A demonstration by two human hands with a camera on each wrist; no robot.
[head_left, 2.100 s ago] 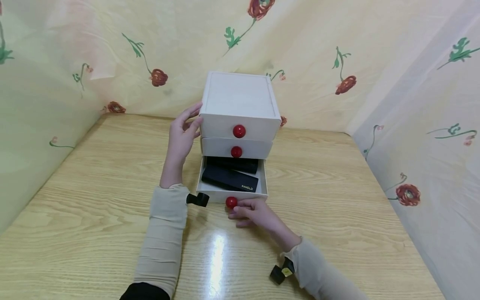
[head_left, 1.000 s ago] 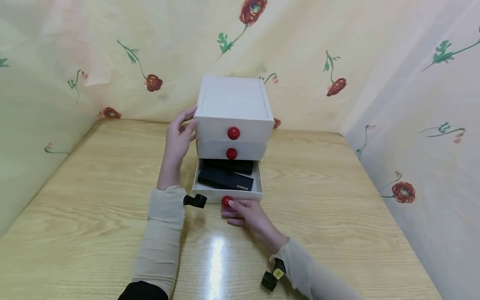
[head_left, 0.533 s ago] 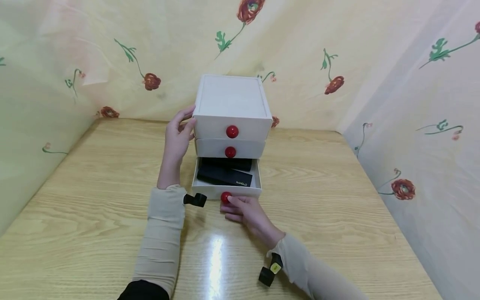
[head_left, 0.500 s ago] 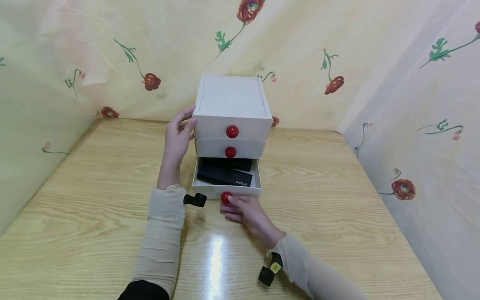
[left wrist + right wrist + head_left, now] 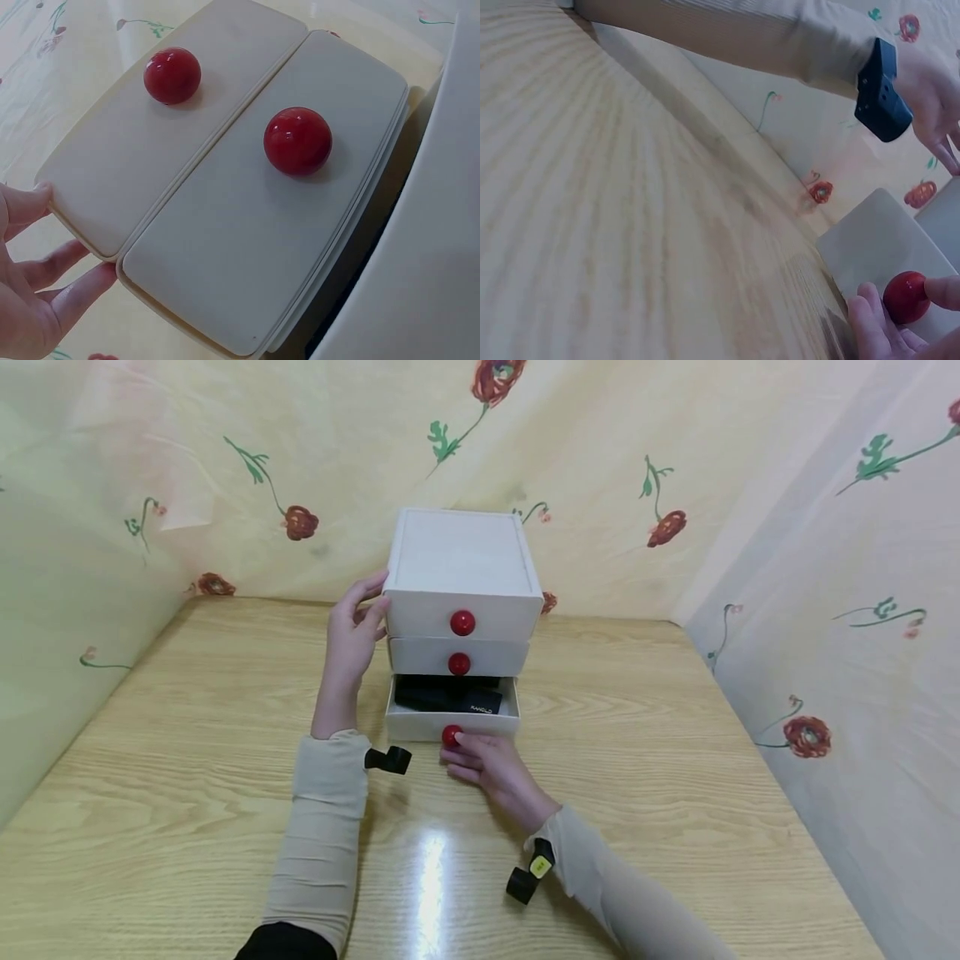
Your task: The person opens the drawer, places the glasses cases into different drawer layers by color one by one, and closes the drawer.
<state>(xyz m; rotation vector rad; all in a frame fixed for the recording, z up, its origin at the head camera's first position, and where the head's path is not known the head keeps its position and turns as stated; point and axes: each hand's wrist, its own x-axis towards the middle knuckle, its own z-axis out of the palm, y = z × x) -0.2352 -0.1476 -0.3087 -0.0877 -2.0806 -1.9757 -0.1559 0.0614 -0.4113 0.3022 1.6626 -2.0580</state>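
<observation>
A white chest of three drawers with red ball knobs (image 5: pixel 462 553) stands toward the back of the table. Its bottom drawer (image 5: pixel 412 725) is partly pulled out, with black cases (image 5: pixel 442 695) inside; the front one bears light lettering. My right hand (image 5: pixel 501 772) pinches the bottom drawer's red knob (image 5: pixel 906 298) between thumb and fingers. My left hand (image 5: pixel 349 639) rests against the chest's left side near the top. In the left wrist view its thumb and fingers (image 5: pixel 73 292) touch the edge of the upper drawers, whose fronts are closed.
Pale floral-patterned cloth (image 5: pixel 360 460) hangs behind the chest and on both sides of the wooden table (image 5: pixel 660 735). Each wrist wears a small black camera, one of them (image 5: pixel 390 760) just left of the drawer front.
My right hand, with the knob in its grip, has moved away from me and the bottom drawer has slid partway in. Less of the black cases shows. My left hand stays against the chest.
</observation>
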